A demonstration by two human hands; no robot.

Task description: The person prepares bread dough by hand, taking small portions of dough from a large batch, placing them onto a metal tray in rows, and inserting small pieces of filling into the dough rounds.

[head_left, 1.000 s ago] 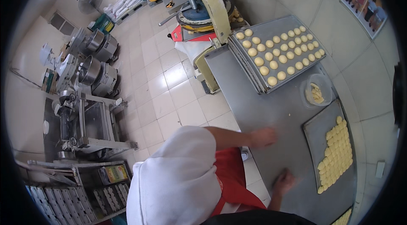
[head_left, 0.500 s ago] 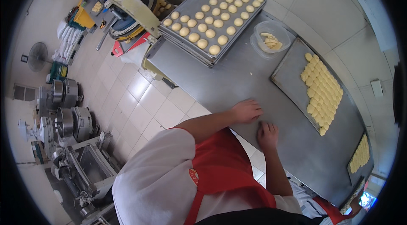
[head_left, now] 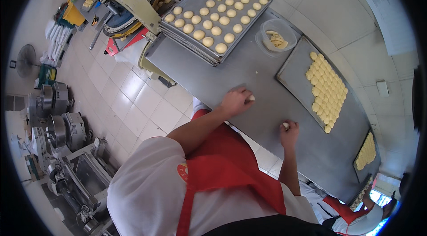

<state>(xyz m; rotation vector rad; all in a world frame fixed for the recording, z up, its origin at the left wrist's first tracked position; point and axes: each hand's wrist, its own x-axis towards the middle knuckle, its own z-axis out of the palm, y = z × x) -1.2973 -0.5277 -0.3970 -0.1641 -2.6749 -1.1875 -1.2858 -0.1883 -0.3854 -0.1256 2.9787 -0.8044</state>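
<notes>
My left hand [head_left: 235,102] is closed at the near edge of the steel table [head_left: 209,80]. A small pale dough ball [head_left: 251,98] shows at its fingertips. To the right, my right hand [head_left: 289,135] curls around another dough ball [head_left: 286,125], held just over the tabletop. Across the table from both hands lies a baking tray [head_left: 291,76] with pale yellow dough pieces [head_left: 327,91] packed closely together. At the far left, a stack of trays [head_left: 195,2] carries round dough balls [head_left: 224,21] in spaced rows.
Between the trays stands a clear plastic tub [head_left: 284,33] with dough scraps inside. A further tray of dough [head_left: 367,151] lies at the right end, near another person in a red apron [head_left: 344,211]. A yellowish machine [head_left: 133,7] adjoins the table's left end; mixers [head_left: 58,98] stand across the floor.
My hands have moved apart from their place close together on the table. A dough ball now shows in each. The whole view has shifted slightly.
</notes>
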